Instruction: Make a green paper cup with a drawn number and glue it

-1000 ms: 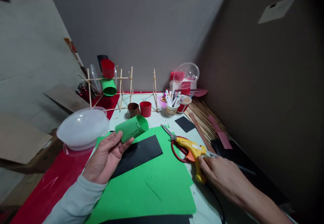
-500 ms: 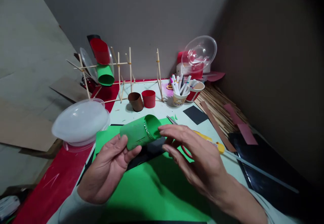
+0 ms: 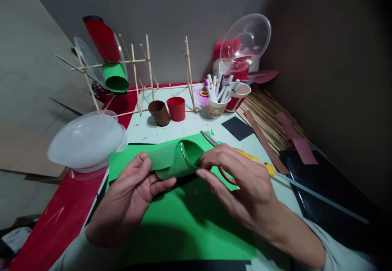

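Observation:
A green paper tube (image 3: 174, 161) lies on its side between both hands, its open end turned to the right. My left hand (image 3: 130, 195) grips its left part, thumb on top and fingers curled under. My right hand (image 3: 241, 185) pinches the rim of the open end with thumb and fingers. Both hover over a green paper sheet (image 3: 183, 222) with a black sheet (image 3: 180, 180) partly hidden under the tube. Behind my right hand lie red-handled scissors (image 3: 214, 148) and a yellow glue gun (image 3: 259, 163), mostly hidden.
A clear plastic bowl (image 3: 87, 140) sits upside down at the left. Brown (image 3: 159, 112) and red (image 3: 177, 108) paper cups stand before a stick frame (image 3: 147, 75) carrying red and green tubes. Marker cups (image 3: 218, 99), a clear dome (image 3: 245, 42), a stick mat (image 3: 269, 120) and paper strips fill the right.
My right hand left the glue gun, came across to the tube and now pinches its open rim. The view has moved closer and lower over the table.

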Available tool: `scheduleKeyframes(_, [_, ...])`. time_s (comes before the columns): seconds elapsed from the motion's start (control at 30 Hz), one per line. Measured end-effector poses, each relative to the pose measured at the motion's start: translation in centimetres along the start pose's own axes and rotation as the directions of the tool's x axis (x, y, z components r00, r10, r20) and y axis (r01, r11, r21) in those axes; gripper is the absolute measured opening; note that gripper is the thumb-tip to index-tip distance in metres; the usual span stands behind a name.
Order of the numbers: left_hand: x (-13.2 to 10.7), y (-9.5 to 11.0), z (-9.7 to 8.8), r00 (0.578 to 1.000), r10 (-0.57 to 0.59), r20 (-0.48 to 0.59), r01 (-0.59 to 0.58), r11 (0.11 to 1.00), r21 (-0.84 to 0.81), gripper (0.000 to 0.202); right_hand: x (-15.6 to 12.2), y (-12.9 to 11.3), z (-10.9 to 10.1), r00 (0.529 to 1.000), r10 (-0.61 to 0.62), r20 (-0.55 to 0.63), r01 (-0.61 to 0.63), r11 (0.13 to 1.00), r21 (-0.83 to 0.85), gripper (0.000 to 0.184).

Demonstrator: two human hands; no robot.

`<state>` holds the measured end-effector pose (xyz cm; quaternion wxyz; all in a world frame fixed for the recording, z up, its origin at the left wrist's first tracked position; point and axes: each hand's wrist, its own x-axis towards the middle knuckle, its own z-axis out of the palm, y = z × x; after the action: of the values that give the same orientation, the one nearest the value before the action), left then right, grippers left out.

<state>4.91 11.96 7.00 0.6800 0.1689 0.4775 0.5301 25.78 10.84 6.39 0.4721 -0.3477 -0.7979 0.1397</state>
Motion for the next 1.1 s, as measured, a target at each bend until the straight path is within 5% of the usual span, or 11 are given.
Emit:
scheduleKeyframes(0.57, [-0.1,0.9,0.2,0.996,-0.004,-0.095,0.015,0.994,0.11,0.012,0.2,-0.3,-0.2,0.998,0.001,0.061,-0.001,1.0,-0.002,0.014])
scheduleKeyframes(0.7, [0.3,0.4,-0.5,1.0,0.014,0.01,-0.015,0.992,0.128,0.037,0.1,-0.5,-0.2,0.998,0.029,0.052,-0.028,0.999,-0.022,0.015])
scheduleKeyframes(0.83, [0.4,0.2,-0.9,1.0,0.025,0.007,-0.026,0.981,0.191,0.058,-0.1,-0.7,-0.2,0.998,0.046,0.039,-0.044,0.998,-0.037,0.014])
scheduleKeyframes(1.1, [0.5,0.1,-0.3,0.998,0.041,-0.038,-0.032,0.977,0.213,0.064,-0.3,-0.9,0.0,0.998,0.069,0.007,-0.068,0.996,-0.049,0.014])
